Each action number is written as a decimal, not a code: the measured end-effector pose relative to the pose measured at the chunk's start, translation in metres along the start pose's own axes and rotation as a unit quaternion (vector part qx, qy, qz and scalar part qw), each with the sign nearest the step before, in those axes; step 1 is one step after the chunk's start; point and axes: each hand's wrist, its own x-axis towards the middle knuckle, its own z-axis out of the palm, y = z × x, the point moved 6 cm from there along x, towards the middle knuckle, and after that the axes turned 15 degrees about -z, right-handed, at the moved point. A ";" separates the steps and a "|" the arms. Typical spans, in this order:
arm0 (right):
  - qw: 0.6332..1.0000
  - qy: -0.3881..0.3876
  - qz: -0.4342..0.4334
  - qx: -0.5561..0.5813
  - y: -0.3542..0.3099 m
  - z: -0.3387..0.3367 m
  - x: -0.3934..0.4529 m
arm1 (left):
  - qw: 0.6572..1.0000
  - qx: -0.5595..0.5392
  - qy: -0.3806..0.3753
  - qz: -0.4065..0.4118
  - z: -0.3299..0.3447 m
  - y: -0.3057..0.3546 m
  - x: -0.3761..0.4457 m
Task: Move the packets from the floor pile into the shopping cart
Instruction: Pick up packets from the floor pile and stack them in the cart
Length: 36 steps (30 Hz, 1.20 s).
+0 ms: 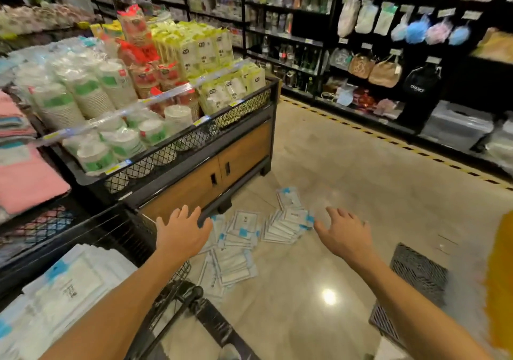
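A pile of flat white packets with blue tabs [244,237] lies spread on the shiny floor in front of the display stand. More of the same packets [63,290] lie stacked in the black mesh shopping cart [138,234] at the lower left. My left hand [180,230] is stretched out above the cart's far edge, fingers straight, holding nothing. My right hand [344,233] reaches out over the floor just right of the pile, fingers spread and empty. Neither hand touches a packet.
A wood-and-mesh display stand [205,170] full of paper cups and yellow packs stands right behind the pile. Black shelving [388,82] lines the far side of the aisle. A black plastic basket [410,290] sits on the floor at the right. The cart handle [191,295] is below my left arm.
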 end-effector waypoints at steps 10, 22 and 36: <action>0.998 -0.062 -0.019 -0.001 0.019 0.040 0.140 | 0.998 0.000 -0.063 -0.010 0.044 0.059 0.136; 0.986 -0.107 -0.122 -0.035 0.012 0.075 0.360 | 0.989 -0.008 -0.114 -0.090 0.098 0.095 0.293; 0.926 -0.224 -0.304 -0.021 -0.001 0.300 0.577 | 0.940 -0.053 -0.206 -0.266 0.292 0.136 0.380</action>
